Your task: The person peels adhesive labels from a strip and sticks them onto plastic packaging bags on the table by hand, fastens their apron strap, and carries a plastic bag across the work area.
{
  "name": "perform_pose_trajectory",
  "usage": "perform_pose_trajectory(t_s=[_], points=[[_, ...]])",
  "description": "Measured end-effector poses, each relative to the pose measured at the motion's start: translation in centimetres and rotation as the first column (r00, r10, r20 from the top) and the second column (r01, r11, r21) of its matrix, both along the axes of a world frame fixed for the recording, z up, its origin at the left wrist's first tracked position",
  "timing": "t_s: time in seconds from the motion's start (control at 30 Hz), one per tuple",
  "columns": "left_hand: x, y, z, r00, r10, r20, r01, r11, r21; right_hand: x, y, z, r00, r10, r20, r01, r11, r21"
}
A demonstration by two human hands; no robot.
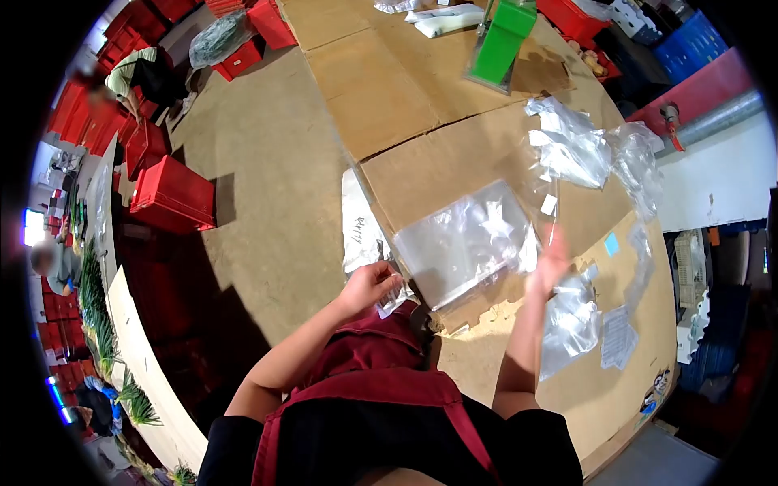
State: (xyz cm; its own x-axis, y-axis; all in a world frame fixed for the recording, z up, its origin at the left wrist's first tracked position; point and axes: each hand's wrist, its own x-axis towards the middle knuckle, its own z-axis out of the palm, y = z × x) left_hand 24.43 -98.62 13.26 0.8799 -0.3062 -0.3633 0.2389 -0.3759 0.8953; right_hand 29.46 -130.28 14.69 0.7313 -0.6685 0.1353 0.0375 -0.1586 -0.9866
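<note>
My left hand [371, 287] is closed at the table's near left edge, its fingers pinching the top of a clear plastic bag [395, 299] that hangs over the edge. My right hand [553, 257] is smeared by motion above the cardboard, right of a stack of flat clear bags [466, 239]; its fingers cannot be made out. A small white label [549, 204] shows just beyond that hand. More crumpled clear plastic [570, 320] lies under and beside my right forearm. A white printed sack [356, 223] hangs along the left edge of the table.
A green dispenser [501, 44] stands at the far end of the cardboard-covered table [405, 105]. Crumpled plastic [571, 146] lies at the right. Red crates [173, 194] stand on the floor at left, where a person [142, 77] bends over. Green onions [96, 300] line another table.
</note>
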Motion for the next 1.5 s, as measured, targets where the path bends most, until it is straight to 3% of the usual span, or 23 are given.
perform_pose_trajectory(t_s=[0.07,0.1,0.17,0.2,0.23,0.27,0.33,0.43,0.47,0.57,0.6,0.67,0.73,0.77,0.9,0.97,1.03,1.13,1.2,1.3,1.4,1.43,1.5], points=[[0.1,0.3,-0.8,0.999,0.015,0.05,-0.015,1.0,0.002,-0.4,-1.6,3.5,0.873,-0.318,0.371,0.37,0.926,-0.077],[0.1,0.1,-1.0,1.0,0.015,0.016,-0.015,0.999,-0.037,-1.2,-0.9,3.2,0.871,-0.323,0.37,0.376,0.923,-0.077],[0.2,-0.8,-1.9,0.998,-0.026,0.049,0.033,0.989,-0.145,-3.3,2.7,2.3,0.918,0.161,0.362,-0.106,0.98,-0.166],[0.2,-1.5,-2.1,0.995,-0.051,0.086,0.071,0.966,-0.248,-3.2,4.6,1.8,0.899,0.395,0.187,-0.291,0.86,-0.419],[0.3,-2.2,-1.0,0.997,-0.072,0.035,0.079,0.949,-0.304,-3.6,6.4,1.5,0.772,0.612,-0.175,-0.634,0.719,-0.284],[0.4,-2.6,-0.9,0.997,-0.072,0.034,0.079,0.948,-0.307,-3.9,7.6,-0.2,0.553,0.793,-0.255,-0.833,0.533,-0.147],[0.6,-3.1,-0.7,0.987,-0.123,0.102,0.149,0.938,-0.314,-4.8,9.3,-1.3,0.341,0.869,-0.359,-0.833,0.456,0.312],[1.2,-2.5,-1.2,0.992,-0.085,0.098,0.098,0.985,-0.141,-3.9,9.8,-3.3,0.361,0.894,-0.266,-0.797,0.444,0.41],[1.3,-2.3,-1.5,0.995,-0.04,0.096,0.045,0.997,-0.058,-3.7,10.3,-3.9,0.359,0.895,-0.264,-0.794,0.441,0.418],[2.6,-1.0,0.5,0.984,-0.174,0.036,0.154,0.936,0.317,-2.7,11.4,-6.4,0.632,0.725,-0.273,-0.744,0.666,0.047],[2.7,-0.3,0.6,0.976,-0.213,0.045,0.185,0.922,0.34,-2.2,11.0,-6.7,0.621,0.733,-0.277,-0.752,0.657,0.052],[2.2,0.8,0.1,0.979,-0.192,0.066,0.159,0.928,0.336,-1.5,9.8,-7.3,0.671,0.51,-0.538,-0.737,0.542,-0.405],[1.1,2.0,-0.4,0.98,-0.181,0.085,0.143,0.932,0.334,-1.0,9.6,-7.1,0.538,0.365,-0.76,-0.824,0.416,-0.384],[0.8,2.4,-0.8,0.99,-0.121,0.074,0.096,0.956,0.278,-1.2,9.1,-6.5,0.637,0.211,-0.741,-0.761,0.321,-0.563],[0.6,3.3,0.3,0.998,-0.045,-0.037,0.053,0.972,0.229,-1.9,7.9,-4.2,0.574,0.403,-0.713,-0.804,0.44,-0.399],[-0.1,4.3,0.0,0.996,-0.089,0.032,0.078,0.963,0.259,-1.9,5.8,-3.9,0.827,0.425,-0.367,-0.533,0.387,-0.752],[0.3,4.7,1.2,0.995,-0.087,0.05,0.071,0.963,0.262,-1.0,3.0,-4.2,0.919,0.199,-0.34,-0.39,0.332,-0.859],[0.5,5.6,2.1,0.997,-0.057,0.059,0.045,0.982,0.184,-0.5,-0.3,-6.2,0.9,-0.02,-0.435,-0.414,0.272,-0.869],[0.7,6.2,2.4,0.994,-0.078,0.076,0.06,0.975,0.212,-0.6,-2.2,-7.7,0.704,0.113,-0.701,-0.658,0.473,-0.586],[0.7,6.6,3.6,0.997,-0.053,0.049,0.04,0.968,0.246,-0.3,-3.1,-8.4,0.536,0.245,-0.808,-0.771,0.532,-0.351],[0.6,7.1,4.1,0.993,-0.056,0.101,0.03,0.969,0.246,-0.2,-3.3,-10.3,0.575,0.437,-0.692,-0.727,0.66,-0.188],[0.5,7.2,4.6,0.992,-0.061,0.114,0.032,0.97,0.242,-0.3,-2.9,-9.9,0.671,0.359,-0.648,-0.718,0.533,-0.448],[0.3,7.3,4.8,0.98,-0.09,0.177,0.046,0.969,0.242,-0.2,-1.9,-9.0,0.67,0.326,-0.668,-0.728,0.464,-0.504]])
